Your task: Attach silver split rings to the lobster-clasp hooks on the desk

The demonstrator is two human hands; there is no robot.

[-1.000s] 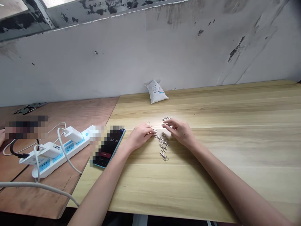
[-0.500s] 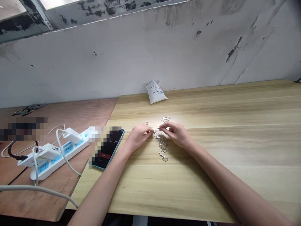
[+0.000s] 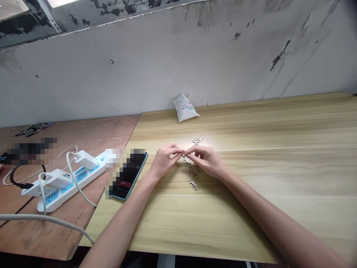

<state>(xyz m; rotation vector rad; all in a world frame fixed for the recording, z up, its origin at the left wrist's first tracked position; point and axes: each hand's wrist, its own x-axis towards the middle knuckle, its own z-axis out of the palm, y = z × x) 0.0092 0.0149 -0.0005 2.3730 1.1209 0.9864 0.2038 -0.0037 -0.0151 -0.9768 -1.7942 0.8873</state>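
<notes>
My left hand [image 3: 167, 160] and my right hand [image 3: 205, 160] meet above the pale wooden table [image 3: 251, 156], their thumbs and forefingers pinched together. Between the fingertips is a small silver ring [image 3: 183, 152], mostly hidden. Just below my right hand, several silver swivel clasps with rings [image 3: 193, 173] lie in a loose row toward me. A small cluster of silver clasps [image 3: 197, 140] lies just beyond my fingers.
A phone [image 3: 131, 175] lies left of my left hand. Beyond it, a blue and white power strip [image 3: 69, 182] with plugged-in chargers and cables sits on a lower plywood board [image 3: 83, 134]. A white sachet [image 3: 184, 108] leans against the wall.
My hands have drawn closer, and their fingertips now meet over the top of the clasp row. The small rings seen left of the row earlier are now hidden by my left hand.
</notes>
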